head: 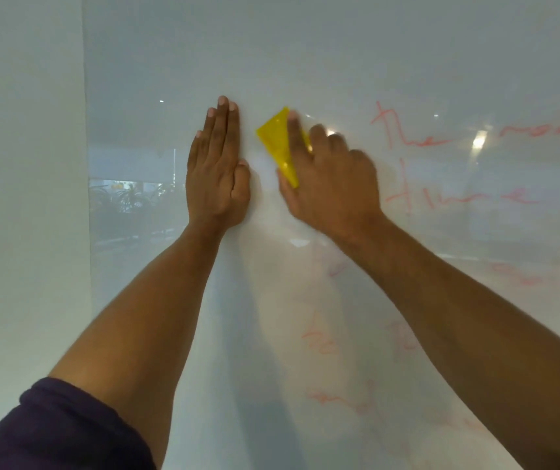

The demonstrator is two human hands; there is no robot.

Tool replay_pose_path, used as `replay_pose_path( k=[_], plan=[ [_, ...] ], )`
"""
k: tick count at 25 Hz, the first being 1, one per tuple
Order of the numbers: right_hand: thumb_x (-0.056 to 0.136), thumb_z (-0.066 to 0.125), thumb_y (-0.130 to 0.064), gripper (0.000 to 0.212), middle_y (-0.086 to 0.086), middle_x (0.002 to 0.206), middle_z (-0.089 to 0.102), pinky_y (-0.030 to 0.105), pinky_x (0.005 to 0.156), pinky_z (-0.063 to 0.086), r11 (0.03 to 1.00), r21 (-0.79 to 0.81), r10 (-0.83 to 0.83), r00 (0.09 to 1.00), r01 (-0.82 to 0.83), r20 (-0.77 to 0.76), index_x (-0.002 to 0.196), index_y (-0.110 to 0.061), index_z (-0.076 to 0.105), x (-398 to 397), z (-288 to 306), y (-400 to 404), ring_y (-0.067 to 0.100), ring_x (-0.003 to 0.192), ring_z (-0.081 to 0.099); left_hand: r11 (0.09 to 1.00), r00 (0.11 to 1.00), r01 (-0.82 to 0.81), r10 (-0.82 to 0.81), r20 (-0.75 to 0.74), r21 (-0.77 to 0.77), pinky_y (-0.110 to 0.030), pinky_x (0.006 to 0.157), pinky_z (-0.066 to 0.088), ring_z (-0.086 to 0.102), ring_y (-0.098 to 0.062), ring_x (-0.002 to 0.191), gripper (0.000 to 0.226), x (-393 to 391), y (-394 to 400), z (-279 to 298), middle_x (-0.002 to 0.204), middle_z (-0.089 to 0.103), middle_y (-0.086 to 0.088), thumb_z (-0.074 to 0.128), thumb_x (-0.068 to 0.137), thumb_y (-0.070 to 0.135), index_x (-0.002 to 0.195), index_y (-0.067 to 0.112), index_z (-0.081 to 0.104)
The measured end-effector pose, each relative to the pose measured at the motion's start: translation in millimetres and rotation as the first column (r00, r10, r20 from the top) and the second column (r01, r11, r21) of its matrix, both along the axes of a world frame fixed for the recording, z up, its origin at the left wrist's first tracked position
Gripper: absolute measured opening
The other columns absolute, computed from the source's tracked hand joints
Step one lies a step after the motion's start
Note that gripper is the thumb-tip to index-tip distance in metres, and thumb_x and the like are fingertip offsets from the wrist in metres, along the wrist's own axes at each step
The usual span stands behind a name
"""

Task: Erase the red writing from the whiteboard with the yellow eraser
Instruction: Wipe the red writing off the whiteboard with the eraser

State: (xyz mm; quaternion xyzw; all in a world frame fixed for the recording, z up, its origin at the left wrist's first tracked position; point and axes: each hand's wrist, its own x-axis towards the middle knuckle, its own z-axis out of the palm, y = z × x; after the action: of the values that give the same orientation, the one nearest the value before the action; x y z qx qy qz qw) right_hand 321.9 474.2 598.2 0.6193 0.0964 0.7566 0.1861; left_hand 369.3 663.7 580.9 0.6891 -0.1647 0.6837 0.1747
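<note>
Your left hand lies flat against the whiteboard, fingers straight and closed together, holding nothing; judging by the pose, it is there to brace you while the other arm works. Your right hand presses the yellow eraser to the board, fingers spread over its back and thumb tucked under its lower edge, so the pad is clamped between hand and surface rather than pinched in the air. That spread hold likely serves to push evenly across the pad. The eraser sits just right of your left hand, apart from it, on a patch of board that already looks clean. The right hand is blurred, which suggests a wiping stroke in progress, though you cannot read its direction. The red writing that is plainest lies to the right of the eraser, in two lines running off the right edge; fainter red marks show lower down, between and below your forearms, too smeared to read. So most of the job seems to remain: the strokes need to travel right, then down. Keep the pad flat; a tilted edge would probably only streak the ink. A dark sleeve covers your left upper arm, well clear of the board.
</note>
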Motion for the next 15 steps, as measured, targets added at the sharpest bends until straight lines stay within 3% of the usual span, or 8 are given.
replay_pose_path(
  k=[3, 6, 8, 12, 13, 15],
  plan=[
    [0.092, 0.05, -0.049, 0.07, 0.012, 0.105, 0.063, 0.033, 0.053, 0.025, 0.987, 0.161, -0.005, 1.0, 0.0, 0.031, 0.147, -0.006, 0.049, -8.2, 2.8, -7.1, 0.028, 0.078, 0.06, 1.0, 1.0, 0.006, -0.006, 0.0, 0.016, -0.044, 0.134, 0.015, 0.015, -0.026, 0.164, 0.074, -1.5, -0.2, 6.1, 0.176, 0.02, -0.012, 0.035, 0.097, 0.02, 0.168, 0.006, 0.023],
    [0.094, 0.05, -0.044, 0.065, 0.01, 0.097, 0.063, 0.034, 0.051, 0.031, 0.996, -0.088, -0.021, 1.0, 0.019, -0.021, 0.145, -0.005, 0.052, -3.3, -55.8, -8.9, 0.027, 0.073, 0.058, 0.999, 0.999, 0.027, -0.026, -0.029, 0.028, -0.038, 0.133, 0.009, 0.014, -0.025, 0.165, 0.07, -1.1, 1.5, 4.9, 0.177, 0.019, -0.011, 0.035, 0.101, 0.021, 0.169, 0.008, 0.022],
    [0.093, 0.05, -0.045, 0.064, 0.009, 0.097, 0.064, 0.033, 0.05, 0.032, 0.988, -0.15, -0.036, 0.999, 0.034, -0.012, 0.144, -0.006, 0.054, -5.0, -47.0, -19.4, 0.027, 0.072, 0.059, 1.0, 0.999, 0.02, -0.019, -0.027, 0.023, -0.037, 0.133, 0.008, 0.013, -0.025, 0.165, 0.069, -2.1, 2.1, 2.9, 0.177, 0.019, -0.01, 0.034, 0.103, 0.022, 0.169, 0.008, 0.022],
    [0.091, 0.05, -0.05, 0.07, 0.012, 0.105, 0.065, 0.031, 0.051, 0.024, 0.986, 0.16, -0.051, 0.998, 0.043, 0.044, 0.146, -0.007, 0.052, -11.1, 6.3, -22.5, 0.027, 0.077, 0.061, 1.0, 1.0, -0.025, 0.025, -0.012, -0.002, -0.043, 0.134, 0.011, 0.014, -0.026, 0.165, 0.068, -2.5, -5.8, 0.2, 0.177, 0.019, -0.012, 0.035, 0.104, 0.023, 0.168, 0.005, 0.021],
    [0.091, 0.051, -0.049, 0.069, 0.012, 0.105, 0.065, 0.032, 0.051, 0.024, 0.989, 0.143, -0.04, 0.998, 0.034, 0.039, 0.146, -0.006, 0.052, -6.8, -7.8, -20.7, 0.027, 0.077, 0.061, 1.0, 0.999, -0.03, 0.03, -0.016, 0.005, -0.044, 0.134, 0.012, 0.014, -0.027, 0.165, 0.071, -3.1, -6.7, 0.1, 0.177, 0.019, -0.013, 0.036, 0.102, 0.024, 0.168, 0.005, 0.021],
    [0.094, 0.051, -0.045, 0.065, 0.012, 0.101, 0.064, 0.033, 0.05, 0.029, 0.997, -0.071, -0.005, 1.0, 0.004, -0.016, 0.146, -0.005, 0.052, -2.7, -55.2, -20.3, 0.028, 0.075, 0.059, 0.999, 0.999, -0.025, 0.026, -0.023, 0.044, -0.044, 0.134, 0.012, 0.014, -0.028, 0.165, 0.076, -5.0, -7.9, 2.7, 0.177, 0.019, -0.013, 0.036, 0.097, 0.027, 0.168, 0.004, 0.021]
  ],
)
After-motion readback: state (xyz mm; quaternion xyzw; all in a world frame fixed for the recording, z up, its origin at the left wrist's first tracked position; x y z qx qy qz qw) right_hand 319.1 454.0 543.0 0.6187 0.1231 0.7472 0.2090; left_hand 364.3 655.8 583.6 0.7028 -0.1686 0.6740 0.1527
